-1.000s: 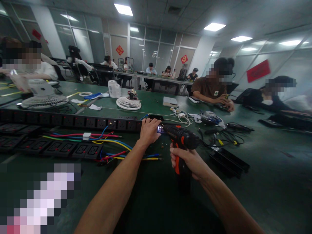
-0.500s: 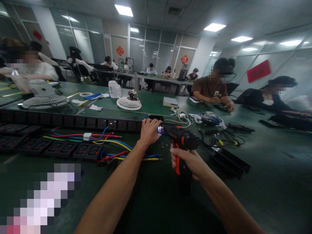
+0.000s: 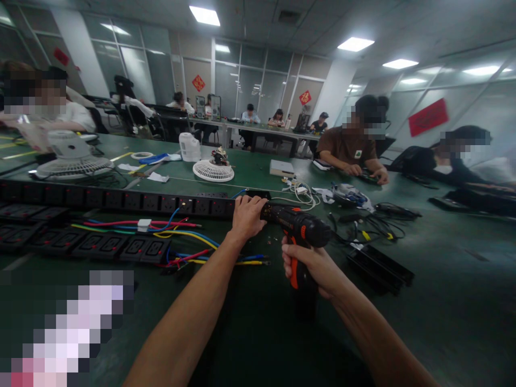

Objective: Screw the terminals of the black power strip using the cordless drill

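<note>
My right hand (image 3: 312, 266) is wrapped round the orange grip of a black cordless drill (image 3: 300, 228), whose nose points left. My left hand (image 3: 246, 216) is closed over the right end of a long black power strip (image 3: 121, 200) lying across the green table (image 3: 443, 301), right where the drill's tip meets it. The drill's tip is hidden behind my left fingers. Red, blue and yellow wires (image 3: 181, 236) trail from the strip towards me. A second row of black socket modules (image 3: 100, 246) lies in front of the strip.
A white fan guard (image 3: 213, 171) and a white fan (image 3: 70, 158) stand behind the strip. A black housing part (image 3: 379, 266) and tangled cables (image 3: 374, 223) lie right of the drill. A person in a brown shirt (image 3: 346, 148) and others work across the table.
The drill's small work light, lit in the earlier frames, no longer shows. My hands and the drill have hardly moved.
</note>
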Motion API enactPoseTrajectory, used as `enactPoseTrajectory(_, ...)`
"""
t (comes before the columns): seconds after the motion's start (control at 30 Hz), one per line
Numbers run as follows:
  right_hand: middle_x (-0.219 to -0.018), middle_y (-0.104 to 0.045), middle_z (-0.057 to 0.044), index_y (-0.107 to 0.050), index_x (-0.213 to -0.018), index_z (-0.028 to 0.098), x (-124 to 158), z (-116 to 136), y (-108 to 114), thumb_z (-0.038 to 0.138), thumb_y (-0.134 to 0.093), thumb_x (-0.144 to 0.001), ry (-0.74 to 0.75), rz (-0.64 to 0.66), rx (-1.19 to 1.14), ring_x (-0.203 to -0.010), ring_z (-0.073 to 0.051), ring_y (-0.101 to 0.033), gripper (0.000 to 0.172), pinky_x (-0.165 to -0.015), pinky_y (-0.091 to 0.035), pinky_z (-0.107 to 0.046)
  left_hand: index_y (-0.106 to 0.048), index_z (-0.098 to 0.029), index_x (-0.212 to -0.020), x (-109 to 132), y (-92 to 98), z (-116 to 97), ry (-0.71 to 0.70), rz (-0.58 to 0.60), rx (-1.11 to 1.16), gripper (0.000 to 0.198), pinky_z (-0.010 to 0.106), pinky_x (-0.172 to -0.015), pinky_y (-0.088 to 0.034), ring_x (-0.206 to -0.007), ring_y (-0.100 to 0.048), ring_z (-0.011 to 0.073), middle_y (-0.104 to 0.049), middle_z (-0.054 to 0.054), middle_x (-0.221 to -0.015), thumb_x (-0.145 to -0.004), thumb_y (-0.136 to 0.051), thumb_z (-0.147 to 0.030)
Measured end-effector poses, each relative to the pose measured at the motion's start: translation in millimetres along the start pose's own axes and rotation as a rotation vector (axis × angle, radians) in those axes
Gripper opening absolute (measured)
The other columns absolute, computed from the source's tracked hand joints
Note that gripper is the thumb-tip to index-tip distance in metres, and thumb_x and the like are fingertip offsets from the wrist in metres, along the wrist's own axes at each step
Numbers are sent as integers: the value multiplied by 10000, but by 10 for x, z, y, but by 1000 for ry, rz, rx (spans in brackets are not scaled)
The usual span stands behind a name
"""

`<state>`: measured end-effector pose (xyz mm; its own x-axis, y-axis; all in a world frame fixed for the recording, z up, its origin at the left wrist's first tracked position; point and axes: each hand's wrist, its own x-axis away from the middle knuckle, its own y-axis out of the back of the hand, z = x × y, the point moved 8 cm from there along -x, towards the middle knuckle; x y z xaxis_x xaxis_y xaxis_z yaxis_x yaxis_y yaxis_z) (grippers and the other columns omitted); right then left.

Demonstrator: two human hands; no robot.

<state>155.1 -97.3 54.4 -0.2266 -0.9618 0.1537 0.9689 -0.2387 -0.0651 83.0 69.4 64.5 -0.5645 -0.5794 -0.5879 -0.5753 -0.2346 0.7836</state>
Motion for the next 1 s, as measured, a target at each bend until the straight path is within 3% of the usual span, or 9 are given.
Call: enactPoseTrajectory(1.0, -637, -607, 51, -607, -965, 205, 19, 42, -13, 392, -829, -731, -10, -24, 7, -513, -135, -588, 373, -490, -494, -279, -600, -304, -1378, 7, 5, 3, -2, 11, 13, 632, 509, -1136, -307, -1218, -524, 324, -664, 47, -1339, -781, -807, -317)
